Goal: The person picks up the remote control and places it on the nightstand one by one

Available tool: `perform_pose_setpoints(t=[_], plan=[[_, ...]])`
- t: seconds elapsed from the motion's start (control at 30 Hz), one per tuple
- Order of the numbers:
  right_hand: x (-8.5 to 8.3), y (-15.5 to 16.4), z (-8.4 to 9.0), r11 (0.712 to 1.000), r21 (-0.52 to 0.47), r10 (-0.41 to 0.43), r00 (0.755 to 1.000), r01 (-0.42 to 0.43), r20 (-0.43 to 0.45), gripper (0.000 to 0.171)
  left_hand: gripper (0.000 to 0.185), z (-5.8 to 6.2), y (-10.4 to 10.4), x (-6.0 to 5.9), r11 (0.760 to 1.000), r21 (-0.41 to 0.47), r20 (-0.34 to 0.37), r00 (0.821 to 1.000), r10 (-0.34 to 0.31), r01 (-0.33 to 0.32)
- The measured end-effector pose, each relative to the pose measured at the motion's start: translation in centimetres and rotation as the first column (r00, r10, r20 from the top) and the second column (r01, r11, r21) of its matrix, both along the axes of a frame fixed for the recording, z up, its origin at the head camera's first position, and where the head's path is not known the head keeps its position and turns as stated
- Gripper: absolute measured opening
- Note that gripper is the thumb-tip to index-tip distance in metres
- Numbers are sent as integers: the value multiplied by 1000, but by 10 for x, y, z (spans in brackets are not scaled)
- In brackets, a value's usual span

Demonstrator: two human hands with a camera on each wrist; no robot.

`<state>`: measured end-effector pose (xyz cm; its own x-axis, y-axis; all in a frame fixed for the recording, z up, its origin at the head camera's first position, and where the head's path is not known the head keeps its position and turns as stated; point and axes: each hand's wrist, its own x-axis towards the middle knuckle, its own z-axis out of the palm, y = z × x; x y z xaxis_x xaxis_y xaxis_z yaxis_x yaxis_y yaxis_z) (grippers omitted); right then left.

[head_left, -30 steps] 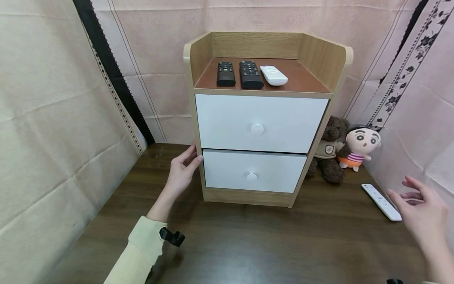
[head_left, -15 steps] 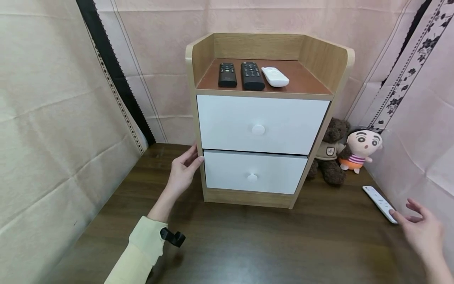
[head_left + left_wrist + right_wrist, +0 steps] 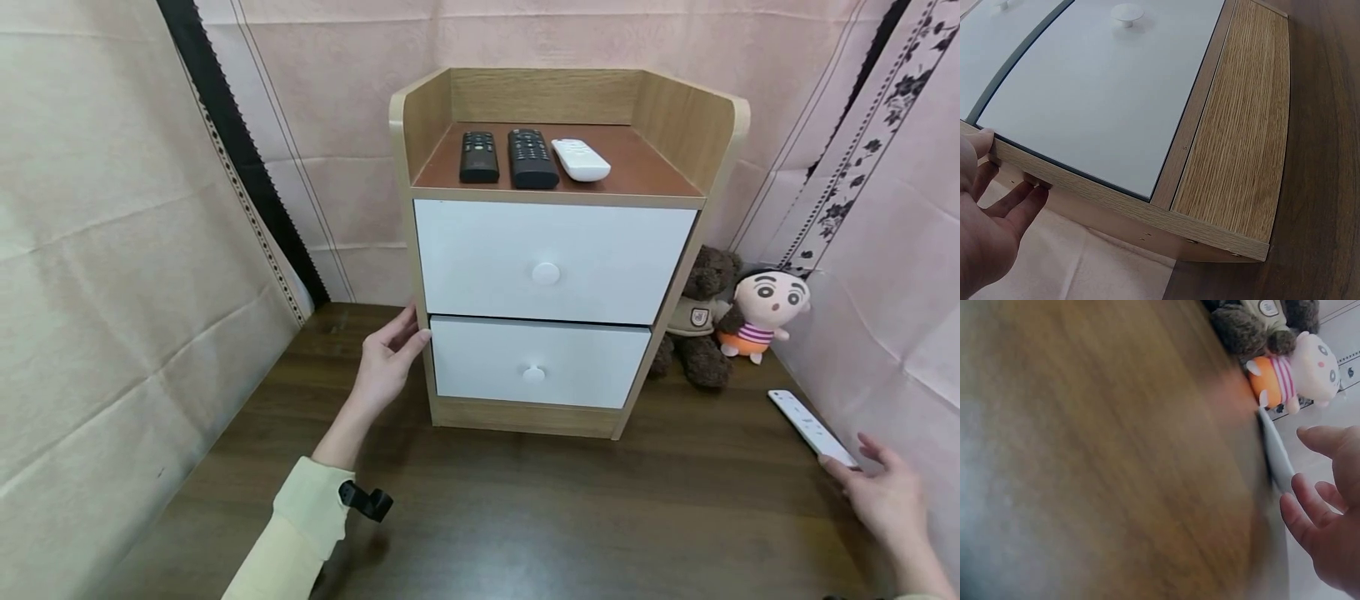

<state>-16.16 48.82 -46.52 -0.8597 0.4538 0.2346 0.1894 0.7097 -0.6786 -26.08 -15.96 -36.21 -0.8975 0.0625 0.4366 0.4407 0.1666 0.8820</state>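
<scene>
The right-wrist view is blurred across most of the wooden tabletop point(image 3: 525, 517), and the right hand point(image 3: 888, 500) is partly cut off at the near right corner of the head view. Its fingers are spread and relaxed, gripping nothing; the fingertips reach the near end of a white remote point(image 3: 812, 427), though contact is hard to make out. This remote is slim, long and white, with small buttons along its face, and it lies flat on the table at the far right, near the wall cloth.

The left hand point(image 3: 386, 358) rests with straight fingers against the left side of a small wooden cabinet point(image 3: 678, 125), level with the gap between its two white drawers; the thumb lies on the front edge.

Counted: four remotes in all, one on the table and three on the cabinet top, two black remotes point(image 3: 531, 157) and one white one point(image 3: 579, 159). Two drawers, each with one round knob, both closed. Two soft toys to the right of the cabinet: a brown teddy bear point(image 3: 699, 329) and a cartoon doll point(image 3: 761, 312).
</scene>
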Motion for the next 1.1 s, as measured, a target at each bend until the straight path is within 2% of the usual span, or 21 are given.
perform_pose_setpoints(t=[0.17, 0.47, 1.1], plan=[[-4, 1, -7, 997, 69, -37, 999, 36, 15, 69, 55, 0, 0, -1, 1000, -4, -13, 1000, -4, 4], [-11, -4, -19, 992, 77, -105, 993, 101, 54, 60, 55, 2, 0, -4, 1000, -11, -40, 999, -14, 14], [-22, 3, -23, 991, 110, -85, 988, 71, 126, 52, 55, -1, -1, -2, 1000, -12, -21, 1000, -3, 2]])
